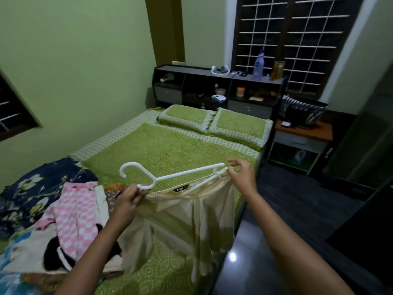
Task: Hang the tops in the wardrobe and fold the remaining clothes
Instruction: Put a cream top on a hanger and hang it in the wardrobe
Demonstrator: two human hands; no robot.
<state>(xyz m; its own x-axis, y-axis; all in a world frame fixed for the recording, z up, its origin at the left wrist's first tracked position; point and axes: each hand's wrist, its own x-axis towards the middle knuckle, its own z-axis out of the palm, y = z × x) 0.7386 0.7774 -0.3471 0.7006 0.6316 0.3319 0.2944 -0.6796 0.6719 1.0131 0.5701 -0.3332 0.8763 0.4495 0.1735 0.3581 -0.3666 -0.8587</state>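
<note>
A cream satin top hangs in the air over the bed's near right part, its black neck label facing up. A white plastic hanger lies tilted across its neckline, hook pointing left. My left hand pinches the hanger's left end together with the top's shoulder. My right hand pinches the top's thin strap at the hanger's right end. A heap of clothes lies on the bed at the left, with a pink checked garment on top and a dark floral one behind it.
The bed has a green patterned cover and two pillows at the far end. Behind it stands a black headboard shelf with bottles and small items. A bedside table with a striped bag stands at the right. Dark glossy floor runs along the right.
</note>
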